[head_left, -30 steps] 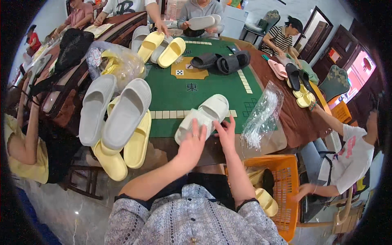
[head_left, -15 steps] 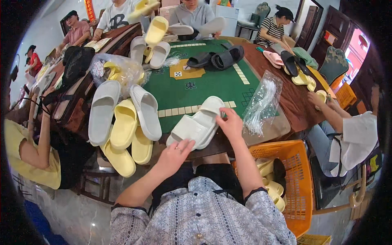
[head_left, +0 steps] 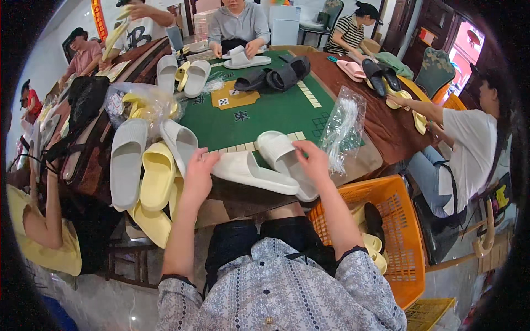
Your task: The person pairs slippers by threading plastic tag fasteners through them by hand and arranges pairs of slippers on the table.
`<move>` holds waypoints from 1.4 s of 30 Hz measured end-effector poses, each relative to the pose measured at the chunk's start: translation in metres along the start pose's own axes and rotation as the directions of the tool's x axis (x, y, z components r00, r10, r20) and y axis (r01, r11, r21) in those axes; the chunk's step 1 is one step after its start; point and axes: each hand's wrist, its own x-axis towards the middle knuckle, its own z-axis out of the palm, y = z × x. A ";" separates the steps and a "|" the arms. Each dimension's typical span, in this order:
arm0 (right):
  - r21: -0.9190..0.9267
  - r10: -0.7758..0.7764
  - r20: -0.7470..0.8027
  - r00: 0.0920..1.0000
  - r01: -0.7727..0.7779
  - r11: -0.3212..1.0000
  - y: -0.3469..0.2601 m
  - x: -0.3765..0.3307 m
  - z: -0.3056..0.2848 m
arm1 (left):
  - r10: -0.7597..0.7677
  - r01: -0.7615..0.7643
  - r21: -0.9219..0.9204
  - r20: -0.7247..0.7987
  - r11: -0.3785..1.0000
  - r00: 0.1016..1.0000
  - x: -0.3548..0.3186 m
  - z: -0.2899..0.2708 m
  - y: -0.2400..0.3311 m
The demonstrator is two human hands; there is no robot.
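Observation:
Two white slide sandals lie at the near edge of the green-topped table (head_left: 259,113). My left hand (head_left: 200,172) rests on the heel end of the flat-lying white sandal (head_left: 251,172). My right hand (head_left: 312,161) grips the other white sandal (head_left: 281,157), which lies just right of the first and overlaps it. Left of my left hand sit a pile of grey and pale yellow sandals (head_left: 146,171).
A clear plastic bag bundle (head_left: 342,129) lies right of my right hand. An orange plastic crate (head_left: 395,220) with yellow sandals stands at my right knee. Black sandals (head_left: 270,78) lie mid-table. Several other people sit around the table handling sandals.
My left hand has come up from below the table edge onto the flat white sandal. My right hand stays on the other white sandal, and the pair sits closer to me.

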 end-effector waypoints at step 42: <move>-0.357 -0.297 0.388 0.872 0.439 0.824 0.012 -0.055 -0.061 | -0.154 0.154 -0.034 -0.012 0.988 0.988 -0.053 0.075 0.076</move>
